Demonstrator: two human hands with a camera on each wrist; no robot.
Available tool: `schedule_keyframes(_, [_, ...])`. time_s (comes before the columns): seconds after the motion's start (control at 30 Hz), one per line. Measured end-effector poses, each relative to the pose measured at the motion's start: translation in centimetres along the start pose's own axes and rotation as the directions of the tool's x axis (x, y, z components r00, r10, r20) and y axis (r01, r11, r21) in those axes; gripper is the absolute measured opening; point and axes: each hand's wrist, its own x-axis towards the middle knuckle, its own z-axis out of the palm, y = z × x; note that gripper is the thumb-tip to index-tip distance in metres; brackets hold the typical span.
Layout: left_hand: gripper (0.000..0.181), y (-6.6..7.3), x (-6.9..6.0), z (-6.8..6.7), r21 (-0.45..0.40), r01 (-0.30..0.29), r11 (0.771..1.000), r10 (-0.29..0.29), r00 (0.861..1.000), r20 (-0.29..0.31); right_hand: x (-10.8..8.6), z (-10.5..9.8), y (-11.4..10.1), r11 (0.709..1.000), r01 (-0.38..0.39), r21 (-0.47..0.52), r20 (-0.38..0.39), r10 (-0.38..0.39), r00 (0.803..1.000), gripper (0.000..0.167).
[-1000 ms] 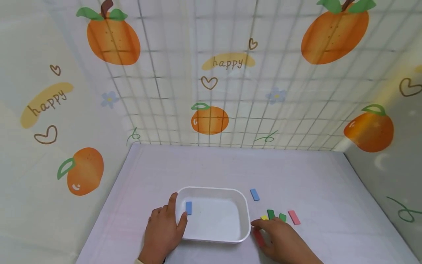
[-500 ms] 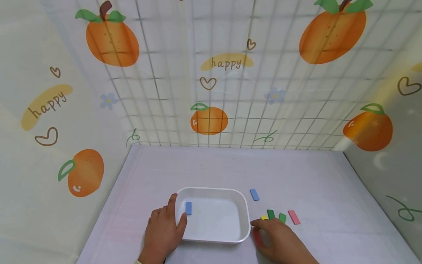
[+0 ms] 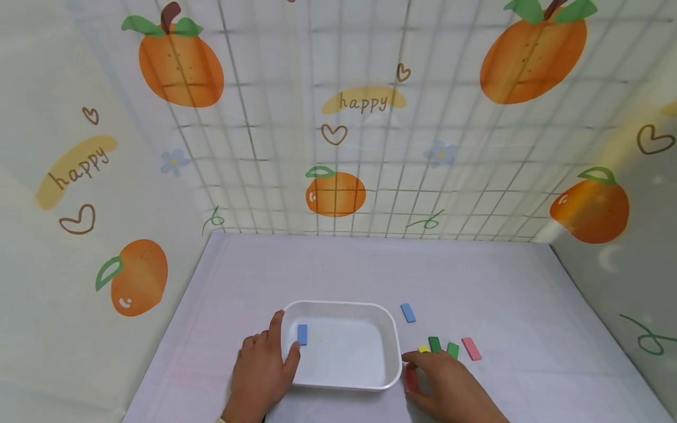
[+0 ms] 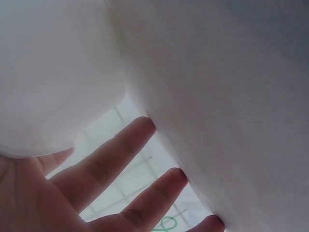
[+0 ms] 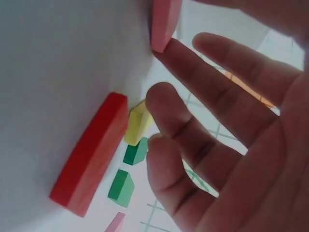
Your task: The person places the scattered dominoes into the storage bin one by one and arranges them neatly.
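Note:
A white rectangular tray [image 3: 346, 352] stands in front of me with a blue block [image 3: 302, 334] lying inside near its left wall. My left hand [image 3: 263, 365] rests against the tray's left rim, index finger and thumb spread; in the left wrist view its other fingers [image 4: 108, 157] are straight, tips on the table. Right of the tray, my right hand [image 3: 446, 379] pinches a pinkish-red block [image 5: 165, 24] low at the table, its end against a fingertip. Below the palm in the right wrist view lies a red block [image 5: 91, 154], hidden from the head view.
Beyond the right hand lie a yellow block [image 3: 424, 349], a dark green block [image 3: 434, 344], a lighter green block [image 3: 453, 350] and a pink block [image 3: 471, 348]. Another blue block [image 3: 408, 312] lies near the tray's back right corner. Printed cloth walls [image 3: 338, 147] enclose the table's back and sides.
The pinkish-red block under my right hand has turned slightly, and its near end has shifted left with the thumb. My left hand and the tray stay in place.

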Motion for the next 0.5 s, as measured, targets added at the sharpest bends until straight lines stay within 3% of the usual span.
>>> schedule_keyframes(0.23, [0.070, 0.31, 0.00, -0.33, -0.010, -0.007, 1.000, 0.007, 1.000, 0.005, -0.21, -0.18, -0.09, 0.999, 0.040, -0.023, -0.024, -0.040, 0.999, 0.043])
schedule_keyframes(0.5, [0.071, 0.12, -0.08, -0.06, -0.005, 0.008, 1.000, -0.008, 1.000, 0.005, -0.28, -0.58, 0.18, 0.983, 0.137, -0.122, -0.138, -0.153, 0.978, 0.040])
